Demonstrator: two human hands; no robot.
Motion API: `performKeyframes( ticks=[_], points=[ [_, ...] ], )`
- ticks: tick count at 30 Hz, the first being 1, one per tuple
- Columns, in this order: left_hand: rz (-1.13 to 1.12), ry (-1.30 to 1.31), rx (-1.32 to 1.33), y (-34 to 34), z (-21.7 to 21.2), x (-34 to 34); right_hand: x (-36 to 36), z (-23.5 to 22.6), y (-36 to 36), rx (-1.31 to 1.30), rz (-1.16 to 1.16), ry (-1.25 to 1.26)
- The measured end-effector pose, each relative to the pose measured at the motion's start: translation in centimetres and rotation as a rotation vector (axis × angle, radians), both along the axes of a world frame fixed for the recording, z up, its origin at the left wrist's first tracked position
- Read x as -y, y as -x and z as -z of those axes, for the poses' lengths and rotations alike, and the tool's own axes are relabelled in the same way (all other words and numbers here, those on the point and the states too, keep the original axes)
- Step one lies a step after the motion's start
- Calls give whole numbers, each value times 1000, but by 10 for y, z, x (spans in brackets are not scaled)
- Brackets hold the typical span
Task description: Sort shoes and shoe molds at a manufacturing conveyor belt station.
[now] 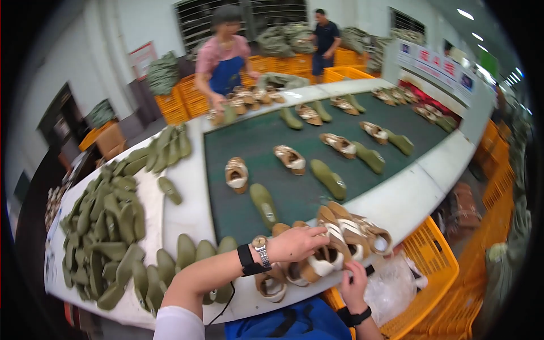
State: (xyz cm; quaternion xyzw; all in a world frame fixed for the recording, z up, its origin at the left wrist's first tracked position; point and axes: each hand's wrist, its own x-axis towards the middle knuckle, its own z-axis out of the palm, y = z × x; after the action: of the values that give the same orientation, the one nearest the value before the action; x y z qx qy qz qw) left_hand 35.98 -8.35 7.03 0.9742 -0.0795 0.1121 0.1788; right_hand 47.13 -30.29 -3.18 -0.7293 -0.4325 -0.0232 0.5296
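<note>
Sandals, tan with white straps, lie bunched at the belt's near edge, long axes pointing away and rightward. Left hand rests curled on top of them, nearest; right hand pinches one from below, just above a yellow crate. Farther off, single sandals and green lasts lie about the green conveyor belt. Blue-and-red signs hang far right.

A conveyor belt runs away from the person down the middle of the counter, carrying sandals and shoe lasts in pairs. Left of the belt a heap of lasts lies on the counter. At the belt's near end, a cluster of sandals sits under the left hand; the right hand is just before it. A crate stands to the right, below the counter's edge.
</note>
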Motion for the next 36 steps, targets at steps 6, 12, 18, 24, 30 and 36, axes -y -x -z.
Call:
performKeyframes(
  ticks=[6, 12, 18, 24, 30, 36],
  points=[
    [-644, -74, -393, 113, -10, -138, 6, 70, 8, 56, -90, 118],
    [-1513, 55, -484, 280, 61, -310, 1, 100, 17, 285, 59, 318],
    [-1826, 211, -255, 332, 87, -370, 6, 104, 21, 171, 100, 446],
    [-1940, 537, -145, 323, 95, -372, 37, 188, 5, -721, 17, 42],
    [-1687, 381, -327, 316, 90, -331, 38, 176, 4, -259, 61, 560],
    [-1600, 310, -516, 305, 76, -269, 10, 145, 2, 424, 66, 405]
  ],
)
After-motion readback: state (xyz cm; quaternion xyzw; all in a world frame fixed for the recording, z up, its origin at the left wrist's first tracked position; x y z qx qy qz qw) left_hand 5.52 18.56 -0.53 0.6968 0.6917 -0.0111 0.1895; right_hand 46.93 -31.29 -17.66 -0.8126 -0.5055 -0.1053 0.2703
